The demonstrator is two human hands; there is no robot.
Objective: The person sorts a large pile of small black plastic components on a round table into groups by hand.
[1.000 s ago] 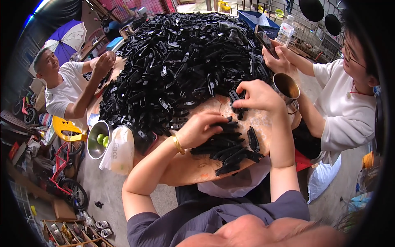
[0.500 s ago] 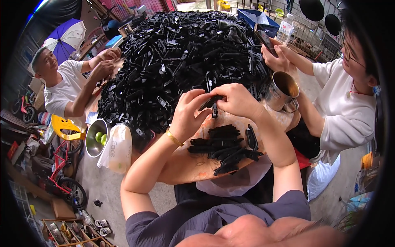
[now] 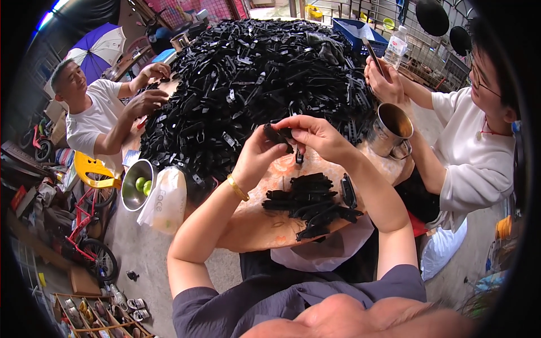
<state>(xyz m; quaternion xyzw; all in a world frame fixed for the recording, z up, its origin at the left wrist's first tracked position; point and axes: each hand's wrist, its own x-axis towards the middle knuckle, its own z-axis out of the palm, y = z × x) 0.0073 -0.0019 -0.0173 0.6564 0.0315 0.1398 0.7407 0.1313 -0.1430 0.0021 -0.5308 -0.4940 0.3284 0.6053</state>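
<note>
Between my two hands, just above the table's near part, is a small black plastic piece (image 3: pixel 276 135). My left hand (image 3: pixel 257 155), with a gold bangle at its wrist, pinches one end of it. The fingers of my right hand (image 3: pixel 315 137) close on its other end. Part of the piece is hidden by my fingers. Below my hands a small stack of similar black pieces (image 3: pixel 310 200) lies on the patterned orange table top (image 3: pixel 253 217), and a single piece (image 3: pixel 348 190) lies at its right. A large heap of black pieces (image 3: pixel 253 79) rises just beyond.
A metal mug (image 3: pixel 389 132) stands at the table's right edge. At the left are a steel bowl (image 3: pixel 132 188) with green fruit and a white bag (image 3: pixel 168 197). One person (image 3: pixel 93 112) handles pieces across the left; another (image 3: pixel 468 124) holds a phone (image 3: pixel 376 59).
My hands have turned the black piece upward, so more of it shows between my fingers. The left person's hands have moved apart. The other person's phone has tilted.
</note>
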